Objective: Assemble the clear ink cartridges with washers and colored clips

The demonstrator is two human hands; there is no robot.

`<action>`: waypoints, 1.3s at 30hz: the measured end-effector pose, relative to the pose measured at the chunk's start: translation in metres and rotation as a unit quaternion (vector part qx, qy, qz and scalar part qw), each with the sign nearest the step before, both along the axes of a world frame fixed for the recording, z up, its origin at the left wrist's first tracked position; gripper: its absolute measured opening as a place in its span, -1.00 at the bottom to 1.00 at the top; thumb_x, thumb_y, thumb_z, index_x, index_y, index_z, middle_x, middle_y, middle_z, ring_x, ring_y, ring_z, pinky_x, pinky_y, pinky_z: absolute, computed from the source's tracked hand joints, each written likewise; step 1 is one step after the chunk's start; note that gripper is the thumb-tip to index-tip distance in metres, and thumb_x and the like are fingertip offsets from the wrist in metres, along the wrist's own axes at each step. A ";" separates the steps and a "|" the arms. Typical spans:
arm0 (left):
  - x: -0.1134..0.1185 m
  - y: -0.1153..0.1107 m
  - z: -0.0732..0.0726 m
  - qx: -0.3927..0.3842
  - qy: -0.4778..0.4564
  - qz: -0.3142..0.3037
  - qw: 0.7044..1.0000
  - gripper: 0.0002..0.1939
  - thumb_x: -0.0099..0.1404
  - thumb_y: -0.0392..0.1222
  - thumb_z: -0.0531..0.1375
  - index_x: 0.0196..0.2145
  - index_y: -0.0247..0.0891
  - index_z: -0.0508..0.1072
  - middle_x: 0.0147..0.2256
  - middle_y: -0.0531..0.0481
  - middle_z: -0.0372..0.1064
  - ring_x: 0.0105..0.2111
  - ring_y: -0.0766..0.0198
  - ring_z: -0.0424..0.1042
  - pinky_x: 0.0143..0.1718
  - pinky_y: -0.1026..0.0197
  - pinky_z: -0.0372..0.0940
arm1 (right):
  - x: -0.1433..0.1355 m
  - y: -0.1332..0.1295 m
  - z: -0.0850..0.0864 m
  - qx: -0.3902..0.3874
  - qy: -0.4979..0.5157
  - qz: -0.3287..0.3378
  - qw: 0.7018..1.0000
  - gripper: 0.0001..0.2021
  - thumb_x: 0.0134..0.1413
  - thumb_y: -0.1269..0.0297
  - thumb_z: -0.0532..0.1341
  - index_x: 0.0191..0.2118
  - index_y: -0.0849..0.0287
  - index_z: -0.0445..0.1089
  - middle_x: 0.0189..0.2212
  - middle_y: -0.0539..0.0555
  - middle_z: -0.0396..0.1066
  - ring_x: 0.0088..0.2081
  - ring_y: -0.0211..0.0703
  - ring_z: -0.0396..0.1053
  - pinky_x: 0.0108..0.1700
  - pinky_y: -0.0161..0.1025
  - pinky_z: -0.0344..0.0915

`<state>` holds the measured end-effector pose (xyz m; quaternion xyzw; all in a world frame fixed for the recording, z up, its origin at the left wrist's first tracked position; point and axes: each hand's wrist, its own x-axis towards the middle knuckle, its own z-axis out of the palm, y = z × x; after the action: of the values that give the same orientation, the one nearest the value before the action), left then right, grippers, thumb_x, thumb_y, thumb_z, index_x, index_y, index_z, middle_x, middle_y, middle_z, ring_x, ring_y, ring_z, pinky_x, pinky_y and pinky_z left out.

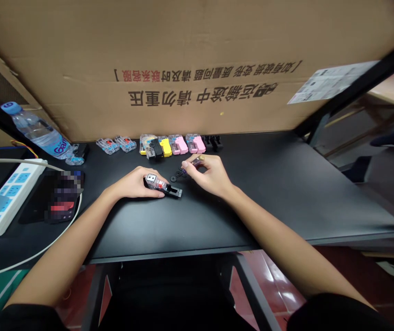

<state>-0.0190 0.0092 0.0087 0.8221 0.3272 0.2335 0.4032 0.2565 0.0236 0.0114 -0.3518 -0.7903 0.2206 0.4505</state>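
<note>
My left hand (pixel 133 183) is closed round a small clear-and-black plastic gadget (pixel 173 190). A white square face with dark dots and a red bit show on it, and its black end sticks out to the right. My right hand (pixel 208 174) pinches a slim tool like a small screwdriver (pixel 198 160), with a gold-coloured end; fingers cover much of it. Just left of those fingertips, small black rings (pixel 173 179) lie on the black table, near the tool's lower end. Whether the tool touches them I cannot tell.
Along the back stand clear plastic gadgets with pink parts (pixel 179 144), yellow and black ones, and black pieces (pixel 213 143). A cardboard box (pixel 183 41) walls off the rear. At left are a water bottle (pixel 41 133), a power strip (pixel 10 197), a cable and a phone (pixel 66 197).
</note>
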 end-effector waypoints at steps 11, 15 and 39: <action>0.001 -0.002 -0.001 -0.001 0.007 0.016 1.000 -0.64 0.26 -0.10 0.49 -0.03 -0.27 0.70 -0.11 -0.09 0.69 -0.15 0.14 0.66 -0.03 0.16 0.47 | 0.006 0.007 -0.001 -0.025 -0.161 0.053 0.985 -0.80 0.48 0.22 0.18 -0.18 0.15 0.50 -0.23 0.13 0.57 -0.24 -0.07 0.47 -0.14 -0.17 0.33; 0.001 -0.002 -0.001 0.009 0.004 0.013 1.000 -0.67 0.26 -0.13 0.48 -0.03 -0.26 0.71 -0.12 -0.08 0.69 -0.16 0.13 0.66 -0.02 0.15 0.47 | 0.001 0.002 -0.009 -0.072 -0.275 0.066 0.957 -0.86 0.41 0.25 0.29 -0.03 0.13 0.55 -0.12 0.14 0.62 -0.18 -0.03 0.52 -0.16 -0.19 0.28; 0.002 -0.002 0.002 0.010 0.011 0.006 1.000 -0.69 0.27 -0.13 0.47 -0.04 -0.25 0.71 -0.13 -0.09 0.68 -0.18 0.13 0.63 -0.03 0.14 0.47 | 0.004 0.006 -0.007 -0.153 -0.220 0.077 0.960 -0.88 0.23 0.26 0.34 -0.20 0.19 0.50 -0.45 -0.04 0.36 -0.45 -0.24 0.25 -0.30 -0.27 0.14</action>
<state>-0.0167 0.0073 0.0103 0.8266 0.3345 0.2301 0.3897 0.2602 0.0300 0.0042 -0.3946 -0.8513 0.2902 0.1881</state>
